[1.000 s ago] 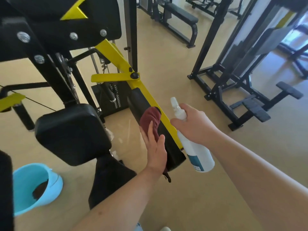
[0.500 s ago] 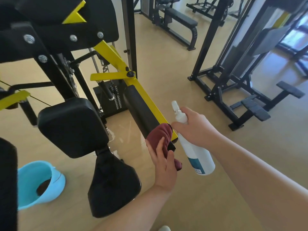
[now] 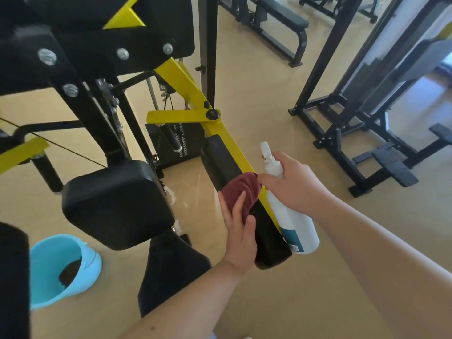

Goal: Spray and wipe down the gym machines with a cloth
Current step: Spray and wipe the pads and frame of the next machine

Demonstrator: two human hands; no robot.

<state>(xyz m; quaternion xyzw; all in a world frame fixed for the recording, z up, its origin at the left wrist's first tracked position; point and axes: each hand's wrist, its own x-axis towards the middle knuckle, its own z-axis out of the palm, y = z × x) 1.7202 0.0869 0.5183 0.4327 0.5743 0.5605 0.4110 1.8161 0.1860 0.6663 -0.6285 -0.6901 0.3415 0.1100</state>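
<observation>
Your left hand [image 3: 238,231] is sliding the maroon cloth [image 3: 242,189] back up the black arm pad [image 3: 220,160], straight fingers pressing it there; your right hand [image 3: 296,187] is gripping the spray bottle [image 3: 297,226] just beside the pad.

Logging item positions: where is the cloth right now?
Head view, centre: the cloth lies on the long black pad, pressed by the left hand, just left of the bottle held in the right hand.
</observation>
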